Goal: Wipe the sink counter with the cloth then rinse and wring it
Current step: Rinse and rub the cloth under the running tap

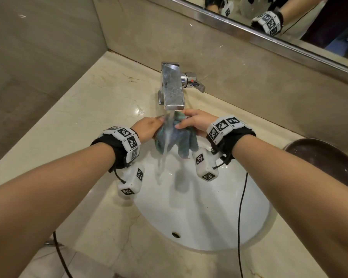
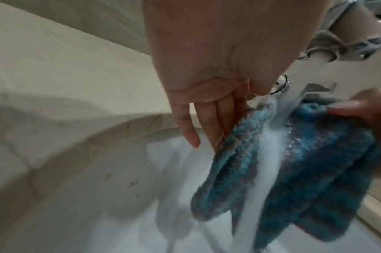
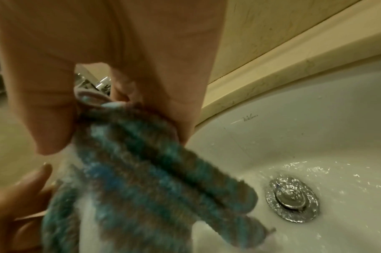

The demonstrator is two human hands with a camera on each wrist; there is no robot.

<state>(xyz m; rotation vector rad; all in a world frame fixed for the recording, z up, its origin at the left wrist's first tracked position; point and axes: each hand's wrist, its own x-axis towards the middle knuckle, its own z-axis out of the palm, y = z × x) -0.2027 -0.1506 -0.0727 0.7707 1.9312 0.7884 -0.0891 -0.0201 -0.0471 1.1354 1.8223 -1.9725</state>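
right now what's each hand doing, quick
Left hand: holding the cloth under the running tap.
Right hand: pinching the cloth's top edge.

Bare forearms; black wrist straps (image 1: 117,151), white marker-tag blocks (image 1: 221,127), thin black cables (image 1: 241,197).

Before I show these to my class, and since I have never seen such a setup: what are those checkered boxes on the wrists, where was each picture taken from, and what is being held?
No machine here: a person works bare-handed. The checkered boxes are cameras strapped to each wrist; a third camera sits on the head. The head view looks down on a white sink set in a marble counter. The left hand and right hand hold a blue-green cloth under water running from the tap. Each wrist view looks along the fingers at the cloth.
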